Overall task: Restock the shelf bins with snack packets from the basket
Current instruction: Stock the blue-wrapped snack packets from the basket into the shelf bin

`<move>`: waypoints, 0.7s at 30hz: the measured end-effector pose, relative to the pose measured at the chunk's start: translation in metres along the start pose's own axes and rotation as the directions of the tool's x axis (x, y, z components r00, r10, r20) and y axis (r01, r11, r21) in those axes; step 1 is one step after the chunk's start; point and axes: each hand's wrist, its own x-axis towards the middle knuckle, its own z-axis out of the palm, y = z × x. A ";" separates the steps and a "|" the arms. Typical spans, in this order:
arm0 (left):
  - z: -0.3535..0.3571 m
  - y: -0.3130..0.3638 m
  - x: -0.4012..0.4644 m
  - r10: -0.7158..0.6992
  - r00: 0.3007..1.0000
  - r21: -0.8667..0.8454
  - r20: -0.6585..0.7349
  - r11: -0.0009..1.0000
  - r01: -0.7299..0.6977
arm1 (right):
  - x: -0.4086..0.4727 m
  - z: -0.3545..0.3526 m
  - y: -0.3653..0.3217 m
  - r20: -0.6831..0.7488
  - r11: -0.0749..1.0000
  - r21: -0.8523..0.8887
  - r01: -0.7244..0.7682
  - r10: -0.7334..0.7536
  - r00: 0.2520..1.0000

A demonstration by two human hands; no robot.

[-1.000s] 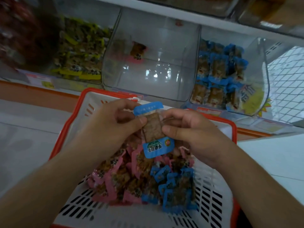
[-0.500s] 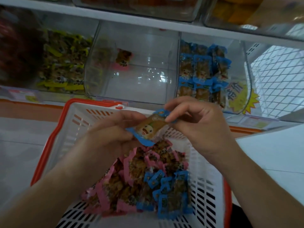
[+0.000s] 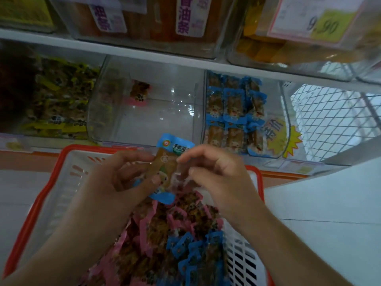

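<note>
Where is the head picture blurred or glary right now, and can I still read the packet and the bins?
Head view: hands and held packet slightly motion-smeared, its print unreadable; basket packets soft at the bottom edge; small glare spots in the clear middle bin; the left bin sits dim; the wide lens bows the shelf edge; blue packets in the right bin stay fairly sharp.

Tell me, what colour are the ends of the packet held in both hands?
Blue, on the packet, seen in the head view.

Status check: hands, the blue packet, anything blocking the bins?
Left hand and right hand both pinching blue packet above the basket. Blue-packet bin part full. Nothing blocking.
</note>
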 end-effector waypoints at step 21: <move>-0.034 -0.040 0.028 0.134 0.979 0.923 0.152 0.335 -0.189 | 0.067 -0.062 0.034 -0.301 0.823 -0.525 -0.216 0.058 0.952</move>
